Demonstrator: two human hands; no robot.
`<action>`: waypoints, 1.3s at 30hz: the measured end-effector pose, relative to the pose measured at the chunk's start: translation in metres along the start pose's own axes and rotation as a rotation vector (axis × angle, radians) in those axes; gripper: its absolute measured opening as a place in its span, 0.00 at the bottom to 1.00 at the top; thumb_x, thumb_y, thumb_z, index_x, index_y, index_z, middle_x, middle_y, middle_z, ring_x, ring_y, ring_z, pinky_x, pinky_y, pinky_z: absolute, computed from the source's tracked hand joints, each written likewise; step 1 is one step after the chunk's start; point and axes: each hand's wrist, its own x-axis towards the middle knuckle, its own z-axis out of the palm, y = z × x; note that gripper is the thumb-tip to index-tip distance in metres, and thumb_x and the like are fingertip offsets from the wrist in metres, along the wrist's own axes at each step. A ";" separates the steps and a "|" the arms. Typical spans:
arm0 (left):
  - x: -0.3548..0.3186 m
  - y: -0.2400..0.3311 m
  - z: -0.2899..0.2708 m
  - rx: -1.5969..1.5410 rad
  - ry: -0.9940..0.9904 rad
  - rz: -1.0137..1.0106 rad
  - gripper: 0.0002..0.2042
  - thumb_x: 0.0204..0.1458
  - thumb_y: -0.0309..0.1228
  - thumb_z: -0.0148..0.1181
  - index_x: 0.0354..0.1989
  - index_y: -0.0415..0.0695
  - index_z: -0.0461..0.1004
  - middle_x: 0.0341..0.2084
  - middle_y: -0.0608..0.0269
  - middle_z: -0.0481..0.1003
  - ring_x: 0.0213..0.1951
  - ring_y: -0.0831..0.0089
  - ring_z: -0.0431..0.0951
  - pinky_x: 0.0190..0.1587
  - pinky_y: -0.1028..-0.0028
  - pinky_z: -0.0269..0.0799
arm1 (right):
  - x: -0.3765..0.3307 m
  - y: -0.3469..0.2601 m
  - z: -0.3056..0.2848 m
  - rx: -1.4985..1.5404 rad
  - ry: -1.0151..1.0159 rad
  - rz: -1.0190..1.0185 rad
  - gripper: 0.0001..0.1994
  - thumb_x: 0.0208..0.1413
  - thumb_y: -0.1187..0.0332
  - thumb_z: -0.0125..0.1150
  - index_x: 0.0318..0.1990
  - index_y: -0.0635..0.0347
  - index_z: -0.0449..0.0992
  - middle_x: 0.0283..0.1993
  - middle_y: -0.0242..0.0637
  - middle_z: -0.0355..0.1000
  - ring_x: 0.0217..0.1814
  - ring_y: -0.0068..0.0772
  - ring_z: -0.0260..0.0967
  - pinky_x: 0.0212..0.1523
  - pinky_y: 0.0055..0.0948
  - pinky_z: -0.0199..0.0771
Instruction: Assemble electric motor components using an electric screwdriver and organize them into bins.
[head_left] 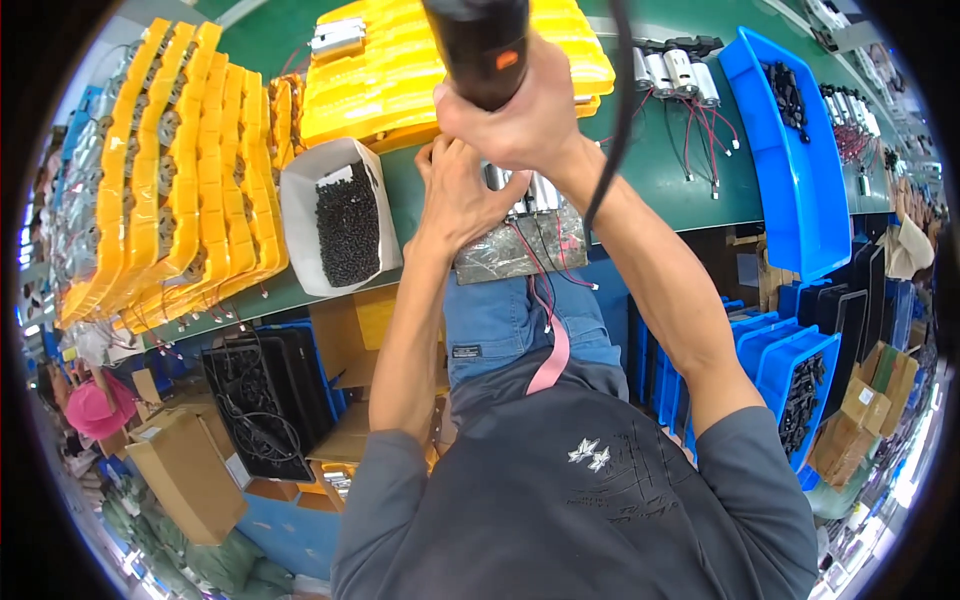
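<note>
My right hand (540,110) is wrapped around a black power screwdriver (475,45), held upright over the bench with its tip hidden behind my hands. Just below it, my left hand (455,195) grips among small silver motors (543,195), its thumb lying across them and its fingertips bent in near the tool. The motors rest on a grey metal plate (480,258) at the bench's near edge. Red and black leads with white plugs hang from them over the edge. To the left of that hand stands a white bin (300,215) holding black screws (347,235).
Yellow plastic trays (150,170) with metal parts are stacked at left, and more yellow trays (385,75) lie beyond my hands. Wired motors (680,75) and a blue bin (800,190) with black parts occupy the right. A black cable (622,110) hangs beside my right forearm.
</note>
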 end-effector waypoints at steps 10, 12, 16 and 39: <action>0.004 -0.013 0.007 0.034 -0.065 -0.029 0.27 0.37 0.44 0.67 0.46 0.42 0.72 0.44 0.48 0.71 0.52 0.55 0.64 0.51 0.55 0.57 | -0.002 -0.009 -0.007 0.053 -0.043 -0.037 0.16 0.42 0.73 0.62 0.41 0.65 0.70 0.21 0.28 0.65 0.21 0.17 0.62 0.24 0.22 0.64; -0.002 -0.017 0.004 0.096 -0.014 -0.013 0.26 0.39 0.44 0.66 0.45 0.41 0.72 0.42 0.49 0.71 0.50 0.55 0.66 0.50 0.57 0.59 | -0.012 -0.012 -0.025 0.112 0.037 0.080 0.18 0.45 0.76 0.60 0.47 0.65 0.68 0.23 0.28 0.67 0.23 0.19 0.64 0.26 0.22 0.67; -0.003 -0.027 -0.006 -0.004 0.134 -0.145 0.21 0.44 0.42 0.63 0.43 0.40 0.73 0.38 0.51 0.73 0.44 0.57 0.70 0.47 0.61 0.64 | -0.041 -0.034 -0.087 0.332 0.365 0.099 0.25 0.45 0.79 0.57 0.55 0.66 0.61 0.23 0.34 0.69 0.24 0.25 0.68 0.29 0.25 0.71; 0.060 0.046 0.038 0.232 -0.164 -0.304 0.19 0.38 0.41 0.65 0.23 0.32 0.74 0.16 0.45 0.72 0.24 0.55 0.77 0.32 0.64 0.73 | -0.074 -0.040 -0.130 0.162 0.171 0.360 0.26 0.44 0.78 0.61 0.53 0.68 0.60 0.25 0.36 0.68 0.26 0.27 0.68 0.31 0.26 0.70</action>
